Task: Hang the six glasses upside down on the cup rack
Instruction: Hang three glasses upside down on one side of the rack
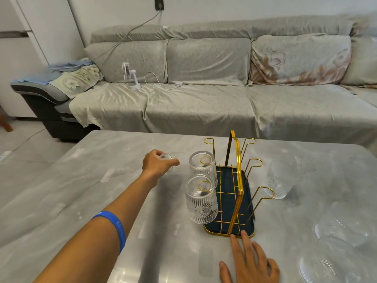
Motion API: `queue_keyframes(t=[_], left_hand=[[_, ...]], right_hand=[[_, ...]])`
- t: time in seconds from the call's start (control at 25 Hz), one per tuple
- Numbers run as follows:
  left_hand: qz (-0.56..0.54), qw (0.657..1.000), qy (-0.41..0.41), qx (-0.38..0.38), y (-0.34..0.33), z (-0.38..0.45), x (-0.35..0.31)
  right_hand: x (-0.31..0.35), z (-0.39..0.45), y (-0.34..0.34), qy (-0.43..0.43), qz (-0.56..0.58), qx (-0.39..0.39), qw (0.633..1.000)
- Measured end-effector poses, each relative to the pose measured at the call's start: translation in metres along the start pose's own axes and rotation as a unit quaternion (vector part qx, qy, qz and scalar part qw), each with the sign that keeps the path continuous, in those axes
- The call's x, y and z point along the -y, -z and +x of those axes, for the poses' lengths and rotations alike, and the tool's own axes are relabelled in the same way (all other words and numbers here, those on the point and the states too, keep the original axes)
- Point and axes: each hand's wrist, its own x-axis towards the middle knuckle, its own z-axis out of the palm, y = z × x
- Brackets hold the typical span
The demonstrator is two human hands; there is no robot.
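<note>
A gold wire cup rack (236, 180) with a dark blue tray stands mid-table. Two ribbed clear glasses hang upside down on its left pegs, one nearer me (201, 201) and one behind it (202, 165). My left hand (157, 163) is closed on a third glass (169, 160) just left of the rack, low over the table. My right hand (248, 260) lies flat on the table, fingertips touching the tray's near edge. Three more glasses rest on the table to the right: one by the rack (279, 180), two near the right edge (336, 225) (324, 264).
The grey marble-look table (81, 190) fills the foreground. Behind it stretches a long covered sofa (204, 99) with a small white fan (130, 76) and cables. The rack's right-hand pegs (263, 193) are bare.
</note>
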Motion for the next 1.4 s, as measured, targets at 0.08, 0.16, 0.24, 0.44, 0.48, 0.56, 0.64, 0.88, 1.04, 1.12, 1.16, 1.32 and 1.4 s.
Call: queue_keyframes(t=[0.08, 0.16, 0.24, 0.44, 0.48, 0.56, 0.64, 0.88, 1.04, 1.12, 1.16, 1.32, 1.4], left_hand=[[-0.068, 0.997, -0.026, -0.03, 0.01, 0.003, -0.02], [-0.11, 0.989, -0.096, -0.032, 0.021, 0.008, -0.054], [-0.128, 0.979, -0.157, -0.004, 0.028, 0.009, -0.093], [0.047, 0.967, -0.243, 0.066, 0.005, -0.004, -0.156], [0.087, 0.963, -0.241, 0.077, -0.003, -0.006, -0.161], [0.123, 0.961, -0.226, 0.1, -0.014, -0.009, -0.162], [0.134, 0.961, -0.211, 0.117, -0.024, -0.007, -0.156], [0.172, 0.952, -0.199, 0.159, -0.046, -0.007, -0.128], [0.203, 0.945, -0.191, 0.171, -0.058, -0.006, -0.118], [0.194, 0.948, -0.186, 0.172, -0.061, -0.003, -0.117], [0.19, 0.948, -0.185, 0.175, -0.062, -0.001, -0.116], [0.199, 0.945, -0.17, 0.195, -0.062, -0.001, -0.114], [0.102, 0.965, -0.146, 0.194, -0.047, -0.013, -0.119]], right_hand=[[-0.001, 0.001, -0.002, -0.001, -0.006, 0.0, 1.0], [-0.003, 0.002, -0.005, -0.005, -0.008, 0.004, 1.0], [-0.003, 0.002, -0.006, -0.003, -0.002, 0.007, 1.0], [-0.004, 0.003, -0.006, -0.002, -0.005, -0.016, 1.0], [-0.003, 0.003, -0.004, -0.001, -0.005, -0.017, 1.0], [-0.002, 0.003, -0.001, 0.004, -0.005, -0.018, 1.0], [-0.004, 0.004, -0.002, 0.005, -0.015, -0.027, 1.0], [-0.005, 0.004, -0.009, 0.007, -0.01, -0.05, 0.999], [-0.006, 0.006, -0.014, 0.007, 0.002, -0.07, 0.998], [-0.007, 0.007, -0.015, 0.014, 0.003, -0.085, 0.996], [-0.007, 0.007, -0.015, 0.016, 0.0, -0.088, 0.996], [-0.007, 0.007, -0.018, 0.02, -0.014, -0.103, 0.994], [-0.006, 0.003, -0.021, 0.016, -0.017, -0.122, 0.992]])
